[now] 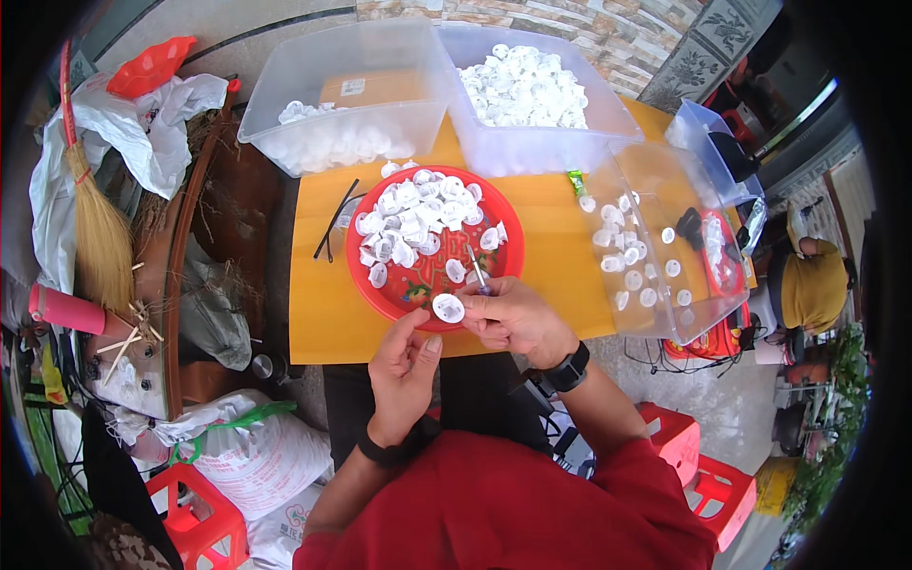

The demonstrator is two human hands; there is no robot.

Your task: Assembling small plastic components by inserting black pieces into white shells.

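Observation:
My right hand (518, 321) is closed around a thin screwdriver (478, 269), its shaft pointing up and away. Its fingertips also pinch the edge of a small white round plastic part (447, 308). My left hand (404, 369) has its thumb and forefinger apart, the forefinger's tip close beside that part; whether it touches cannot be made out. Just beyond my hands stands a red round basin (508, 275) holding a heap of similar white parts (418, 214), with a few loose ones on its patterned bottom.
The basin rests on a yellow-brown table (318, 313). Behind it stand two clear bins (347, 109) (551, 152) with white parts. On the right, a clear box (689, 323) holds scattered round pieces. Black sticks (337, 218) lie left of the basin; a green packet (577, 182) lies right.

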